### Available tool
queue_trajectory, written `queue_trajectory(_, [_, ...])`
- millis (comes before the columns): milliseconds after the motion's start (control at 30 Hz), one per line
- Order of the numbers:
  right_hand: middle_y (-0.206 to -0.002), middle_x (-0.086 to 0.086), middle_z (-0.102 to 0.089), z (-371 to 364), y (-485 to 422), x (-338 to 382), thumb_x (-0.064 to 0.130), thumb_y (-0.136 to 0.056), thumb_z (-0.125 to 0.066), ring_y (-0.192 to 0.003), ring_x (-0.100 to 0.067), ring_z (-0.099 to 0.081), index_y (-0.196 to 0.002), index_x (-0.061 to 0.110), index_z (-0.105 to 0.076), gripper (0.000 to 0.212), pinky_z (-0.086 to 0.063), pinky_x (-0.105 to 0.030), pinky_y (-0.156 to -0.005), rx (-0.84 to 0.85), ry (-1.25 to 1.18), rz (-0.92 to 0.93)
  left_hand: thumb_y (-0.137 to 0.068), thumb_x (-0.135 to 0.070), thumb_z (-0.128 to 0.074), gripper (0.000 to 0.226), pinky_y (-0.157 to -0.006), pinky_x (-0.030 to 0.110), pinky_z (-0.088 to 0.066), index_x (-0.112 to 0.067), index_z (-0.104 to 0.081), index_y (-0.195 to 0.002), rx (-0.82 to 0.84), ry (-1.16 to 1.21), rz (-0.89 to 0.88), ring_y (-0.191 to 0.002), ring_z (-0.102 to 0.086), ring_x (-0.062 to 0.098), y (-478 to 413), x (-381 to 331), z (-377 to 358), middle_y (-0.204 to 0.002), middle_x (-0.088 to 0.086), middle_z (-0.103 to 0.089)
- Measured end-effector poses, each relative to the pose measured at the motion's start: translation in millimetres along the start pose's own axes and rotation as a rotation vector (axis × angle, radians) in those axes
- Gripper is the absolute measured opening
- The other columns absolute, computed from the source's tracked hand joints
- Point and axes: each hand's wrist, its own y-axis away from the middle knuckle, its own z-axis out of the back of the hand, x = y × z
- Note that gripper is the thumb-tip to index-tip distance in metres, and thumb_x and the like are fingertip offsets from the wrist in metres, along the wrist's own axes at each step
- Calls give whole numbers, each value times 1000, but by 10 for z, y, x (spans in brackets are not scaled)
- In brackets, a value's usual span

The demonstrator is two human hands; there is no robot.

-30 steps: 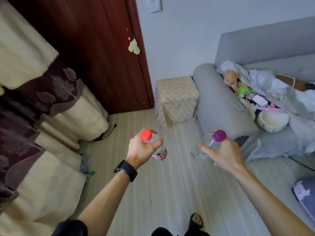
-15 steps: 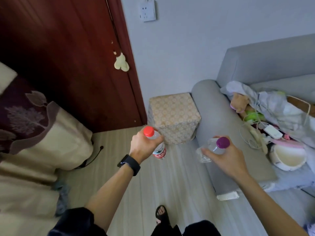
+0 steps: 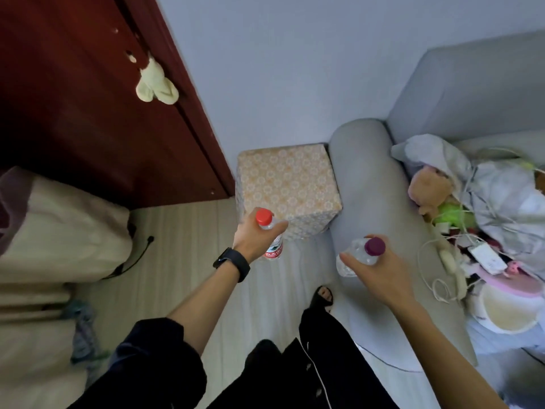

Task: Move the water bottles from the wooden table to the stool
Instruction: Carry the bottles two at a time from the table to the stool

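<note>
head view: left hand [image 3: 253, 237] fingers clamped on red-capped bottle [image 3: 269, 234], right hand [image 3: 376, 268] fingers clamped on purple-capped bottle [image 3: 361, 255], both carried upright above floor. stool [image 3: 287, 188] ahead beside sofa arm [image 3: 365, 184], top bare; necks gripped, likely for easy set-down.

The left hand [image 3: 253, 236] grips a red-capped bottle [image 3: 271, 234], the right hand [image 3: 377, 270] a purple-capped bottle [image 3: 358, 253], both held above the floor near the patterned stool [image 3: 287, 187].
</note>
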Motion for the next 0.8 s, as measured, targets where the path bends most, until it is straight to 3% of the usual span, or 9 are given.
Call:
queue_trajectory(167, [-99,3,-66,63,-842,-9,54,-75,-79,-89,-23,-64,-108,34,-48,49,-51,-37,-79,132,31,-77,-84,-51,-72,43,-68,19,-44,-21,-57,-111,100,30,100,-91,-61,15,-574,-203,-387,-102,-1,-66])
queue_trajectory(267, [-95,7,-65,25,-1233,37,57,-74,-78,-86,-20,-64,-106,37,-46,49,-53,-38,-79,178,58,-102,-83,-55,-71,48,-73,25,-45,-23,-55,-115,127,60,182,-97,-61,17,-919,-227,-514,-108,-1,-64])
queue_trajectory(367, [-92,8,-64,-37,-1625,107,56,-77,-77,-84,-19,-63,-107,32,-49,47,-49,-34,-73,243,92,-147,-83,-53,-72,49,-82,32,-47,-19,-54,-115,152,86,247,-98,-62,21,-1312,-218,-628,-106,1,-64])
queue_trajectory(600, [-82,13,-70,-470,-2598,144,51,-70,-84,-77,-3,-65,-93,26,-64,40,-45,-20,-64,299,56,-233,-89,-58,-60,46,-78,34,-45,-20,-48,-113,264,59,305,-87,-57,21,-2289,-190,-856,-91,-4,-56])
queue_trajectory(700, [-90,15,-69,-666,-3071,187,50,-76,-81,-80,2,-61,-103,30,-62,39,-43,-17,-66,354,41,-235,-90,-57,-60,44,-76,34,-48,-22,-46,-113,266,74,296,-83,-57,20,-2684,-215,-997,-98,0,-56])
queue_trajectory(800, [-96,10,-65,-900,-3526,170,53,-83,-73,-83,-11,-59,-115,30,-53,44,-42,-25,-72,334,77,-230,-87,-60,-62,51,-86,38,-53,-28,-48,-123,280,86,283,-96,-62,23,-3034,-198,-1147,-116,1,-56])
